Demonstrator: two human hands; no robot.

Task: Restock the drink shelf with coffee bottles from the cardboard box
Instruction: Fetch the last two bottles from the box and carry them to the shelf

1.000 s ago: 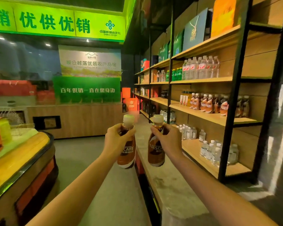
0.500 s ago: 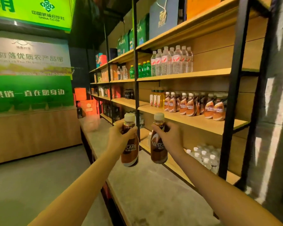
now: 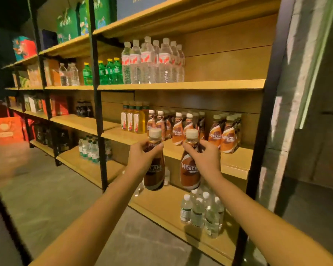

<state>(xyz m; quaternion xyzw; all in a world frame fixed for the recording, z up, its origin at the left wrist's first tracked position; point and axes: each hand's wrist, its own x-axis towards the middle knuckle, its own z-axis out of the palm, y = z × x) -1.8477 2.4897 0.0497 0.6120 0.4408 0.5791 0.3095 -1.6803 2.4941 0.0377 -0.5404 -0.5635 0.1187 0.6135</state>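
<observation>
**Two coffees at the shelf**

Head view: the left hand [image 3: 142,160] is gripping the left Nescafé bottle [image 3: 154,175], and the right hand [image 3: 206,158] is gripping the right Nescafé bottle [image 3: 189,171]. Both are hanging just in front of the coffee shelf [image 3: 236,162]. Standing them upright, "NESCAFE" labels facing out, is looking best.

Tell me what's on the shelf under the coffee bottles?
Clear water bottles stand on that lower shelf. The two held coffee bottles hide part of it.
</observation>
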